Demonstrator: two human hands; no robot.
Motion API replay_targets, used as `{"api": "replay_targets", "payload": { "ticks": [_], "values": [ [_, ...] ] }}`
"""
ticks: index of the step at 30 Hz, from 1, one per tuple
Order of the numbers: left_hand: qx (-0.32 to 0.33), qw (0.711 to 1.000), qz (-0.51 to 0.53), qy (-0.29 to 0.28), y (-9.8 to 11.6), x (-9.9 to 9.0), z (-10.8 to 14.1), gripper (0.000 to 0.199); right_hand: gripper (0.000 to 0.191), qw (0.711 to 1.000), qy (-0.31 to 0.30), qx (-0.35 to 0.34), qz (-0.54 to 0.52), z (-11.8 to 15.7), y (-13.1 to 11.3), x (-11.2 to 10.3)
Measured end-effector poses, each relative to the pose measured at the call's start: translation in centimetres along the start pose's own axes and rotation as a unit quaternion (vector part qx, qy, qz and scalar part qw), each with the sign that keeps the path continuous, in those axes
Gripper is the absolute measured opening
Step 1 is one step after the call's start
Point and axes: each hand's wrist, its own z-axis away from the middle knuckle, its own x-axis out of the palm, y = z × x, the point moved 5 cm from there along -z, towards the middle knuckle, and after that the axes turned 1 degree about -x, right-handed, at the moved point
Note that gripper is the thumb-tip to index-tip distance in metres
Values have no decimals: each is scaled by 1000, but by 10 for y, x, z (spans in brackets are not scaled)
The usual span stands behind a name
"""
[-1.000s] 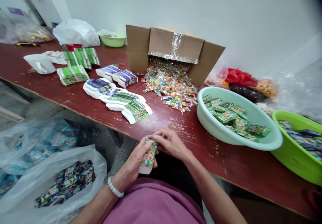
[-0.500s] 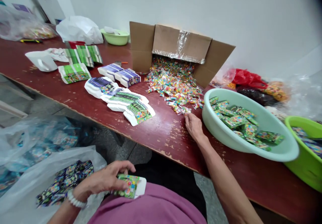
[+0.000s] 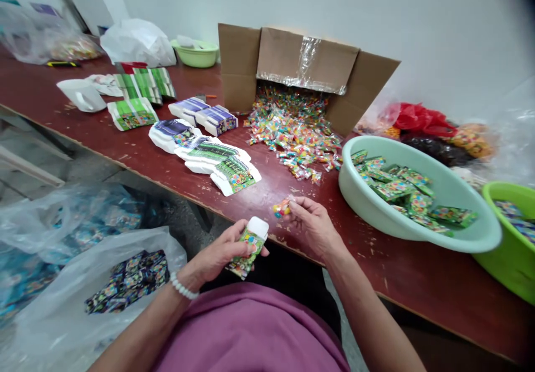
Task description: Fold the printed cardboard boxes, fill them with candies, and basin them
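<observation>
My left hand (image 3: pixel 228 250) grips a small green printed candy box (image 3: pixel 249 248) over my lap, its white end flap raised. Just right of it, my right hand (image 3: pixel 311 223) pinches a clear packet of coloured candies (image 3: pixel 283 208) above the table's front edge. Behind, a heap of wrapped candies (image 3: pixel 292 138) spills from a cardboard box (image 3: pixel 307 60) lying on its side. Flat unfolded cartons (image 3: pixel 236 174), green and purple, lie fanned out left of the heap. At the right, a pale green basin (image 3: pixel 376 224) holds several filled-looking green boxes (image 3: pixel 416 199).
Banded stacks of green cartons (image 3: pixel 132 113) and purple cartons (image 3: pixel 217 120) stand at the left near a white mug (image 3: pixel 81 94). A lime green tub (image 3: pixel 507 260) sits at far right. Below the table's left edge are plastic bags (image 3: pixel 50 305) with dark and blue packs.
My right hand has come back from the candy heap toward my body with a candy packet in its fingers. My left hand has raised the green box and moved it right.
</observation>
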Motion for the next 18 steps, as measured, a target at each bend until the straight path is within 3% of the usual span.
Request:
{"api": "replay_targets", "payload": {
  "ticks": [5, 9, 14, 18],
  "values": [
    [32, 999, 24, -23, 6, 13, -1, 50, 35, 999, -19, -11, 38, 12, 3, 7],
    [28, 999, 13, -22, 6, 18, 0, 43, 35, 997, -28, -13, 72, 22, 5, 14],
    [35, 997, 60, 19, 7, 23, -4, 37, 31, 982, -44, -95, 156, 29, -3, 19],
    [38, 993, 103, 49, 7, 23, -8, 60, 36, 998, 3, -28, 60, 27, 7, 12]
  ]
}}
